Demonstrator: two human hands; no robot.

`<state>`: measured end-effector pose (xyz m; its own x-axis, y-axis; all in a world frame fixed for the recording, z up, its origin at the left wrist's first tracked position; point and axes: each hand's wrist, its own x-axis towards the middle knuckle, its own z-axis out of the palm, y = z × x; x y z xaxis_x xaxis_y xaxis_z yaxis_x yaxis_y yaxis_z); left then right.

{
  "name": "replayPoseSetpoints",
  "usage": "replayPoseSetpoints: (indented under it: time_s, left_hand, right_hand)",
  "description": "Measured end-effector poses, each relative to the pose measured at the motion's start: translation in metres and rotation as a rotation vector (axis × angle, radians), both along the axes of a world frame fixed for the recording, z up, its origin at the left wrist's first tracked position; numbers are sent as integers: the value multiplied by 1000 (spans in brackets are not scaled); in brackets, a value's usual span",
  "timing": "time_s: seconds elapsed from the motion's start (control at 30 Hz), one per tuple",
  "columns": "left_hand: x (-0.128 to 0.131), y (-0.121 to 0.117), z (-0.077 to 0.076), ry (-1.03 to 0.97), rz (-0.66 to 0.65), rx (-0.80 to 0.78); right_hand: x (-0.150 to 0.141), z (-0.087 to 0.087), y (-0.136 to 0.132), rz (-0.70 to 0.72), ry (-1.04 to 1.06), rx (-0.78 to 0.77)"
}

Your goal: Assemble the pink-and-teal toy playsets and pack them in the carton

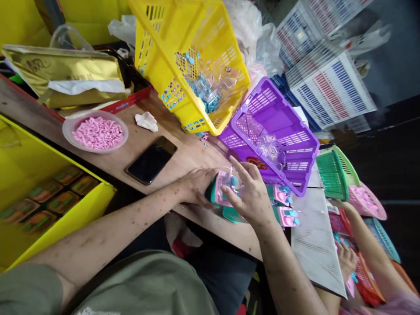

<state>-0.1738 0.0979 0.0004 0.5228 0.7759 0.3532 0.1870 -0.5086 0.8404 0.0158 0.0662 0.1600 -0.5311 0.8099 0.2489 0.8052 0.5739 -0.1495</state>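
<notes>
The head view showed a pink-and-teal plastic piece (225, 189) at the centre of the frame, near the front edge of the worktop (187, 159). The left hand (201, 186) was closed about the piece's left end; the right hand (251, 192) was spread over its right side, index finger extended and thumb apart from it. Whether a right fingertip made contact could not be determined. The piece was judged light and stiff, with a smooth surface liable to slip; its blue knob (234, 180) appeared the part most easily knocked. The broad teal side was judged the sounder hold, leaving the knob unloaded. Similar pieces (286, 216) lay just beyond the right wrist, limiting sideways movement there. The purple basket (305, 151) stood close above the right hand, its rim leaning toward the work, and the yellow basket (197, 107) stood behind. More room was noted left of the yellow basket's base, toward the phone (151, 160) and the bowl (68, 136) of small pink parts (97, 133). The front edge ran diagonally beneath the hands, with a drop to the lap. A co-worker's hand (347, 260) was visible at lower right, well apart.
</notes>
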Motion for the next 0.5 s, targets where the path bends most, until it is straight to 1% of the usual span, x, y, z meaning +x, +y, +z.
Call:
replayPoseSetpoints:
  time_s: [0.1,0.2,0.3,0.4,0.5]
  left_hand:
    - [-4,-3,6,44,-32,7]
    - [-5,-7,10,84,2,-4]
    - [-5,-8,12,120,15,2]
    - [-5,-7,12,129,10,23]
    - [-5,-6,11,130,13,42]
  right_hand:
    - [5,-8,-4,8,-43,50]
    - [7,-14,-8,1,-59,56]
    - [6,-20,-11,-33,-37,39]
    - [5,-22,-11,-48,-35,46]
    - [5,-19,-10,-15,-56,60]
